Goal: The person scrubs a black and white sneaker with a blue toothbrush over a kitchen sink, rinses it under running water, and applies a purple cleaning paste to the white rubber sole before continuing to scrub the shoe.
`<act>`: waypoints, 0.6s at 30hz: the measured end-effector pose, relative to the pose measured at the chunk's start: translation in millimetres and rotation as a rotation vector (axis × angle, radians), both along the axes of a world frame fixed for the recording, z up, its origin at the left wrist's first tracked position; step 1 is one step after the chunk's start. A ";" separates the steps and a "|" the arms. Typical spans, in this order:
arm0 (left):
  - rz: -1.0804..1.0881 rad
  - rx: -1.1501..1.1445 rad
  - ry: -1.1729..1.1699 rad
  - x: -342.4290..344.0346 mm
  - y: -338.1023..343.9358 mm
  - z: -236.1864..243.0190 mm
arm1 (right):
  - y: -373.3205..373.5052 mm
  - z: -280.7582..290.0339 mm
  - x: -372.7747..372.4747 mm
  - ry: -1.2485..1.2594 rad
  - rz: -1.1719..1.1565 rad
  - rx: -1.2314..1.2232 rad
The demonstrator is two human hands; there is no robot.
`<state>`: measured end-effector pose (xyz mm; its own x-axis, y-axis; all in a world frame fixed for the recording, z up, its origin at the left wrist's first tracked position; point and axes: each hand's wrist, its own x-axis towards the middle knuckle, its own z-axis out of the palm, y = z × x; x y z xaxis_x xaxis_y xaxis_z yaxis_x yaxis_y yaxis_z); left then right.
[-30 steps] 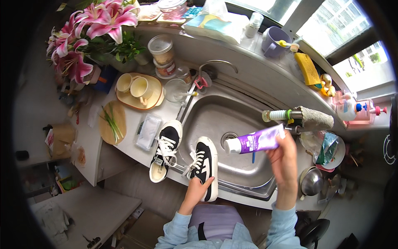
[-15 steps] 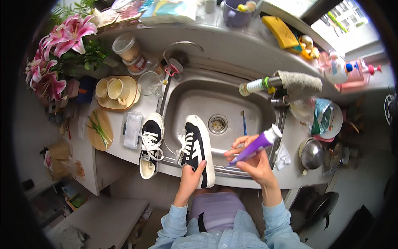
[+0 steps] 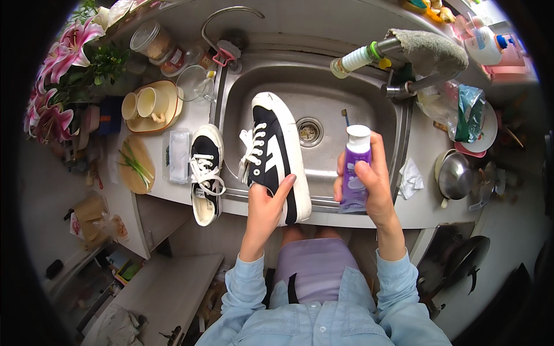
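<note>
Clock positions are read with 12 at the top of the view. Left hand [image 3: 264, 209]: closed on the heel end of a black-and-white shoe [image 3: 272, 151], thumb pressed along the white sole; fingertips hidden. The shoe extends from this grip toward 12 o'clock, toe above the sink [image 3: 248, 75]. Right hand [image 3: 379, 193]: wrapped around a purple tube [image 3: 353, 187], thumb across its front, white cap clear of the grip at 11 o'clock. Second shoe [image 3: 203, 151]: unheld, at 10 o'clock from the left hand.
</note>
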<state>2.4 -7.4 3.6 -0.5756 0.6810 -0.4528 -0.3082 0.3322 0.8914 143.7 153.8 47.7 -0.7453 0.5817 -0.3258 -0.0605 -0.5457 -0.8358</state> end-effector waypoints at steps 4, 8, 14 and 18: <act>0.050 0.059 -0.029 4.7 1.5 -1.6 | -6.6 -4.0 0.5 -0.146 -0.031 0.129; 0.059 0.063 -0.049 6.9 3.4 6.2 | -6.5 -12.5 5.2 -0.284 -0.033 0.451; 0.080 0.093 -0.077 11.0 1.9 7.5 | -17.1 -21.6 9.6 -0.381 -0.076 0.624; 0.091 0.117 -0.075 12.9 1.7 9.1 | -19.4 -19.5 14.3 -0.409 -0.014 0.657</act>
<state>15.3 -5.7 12.7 -0.6053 0.6777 -0.4175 -0.3993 0.1952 0.8958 157.9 134.3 28.2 -0.6314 0.7592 -0.1580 0.3191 0.0687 -0.9452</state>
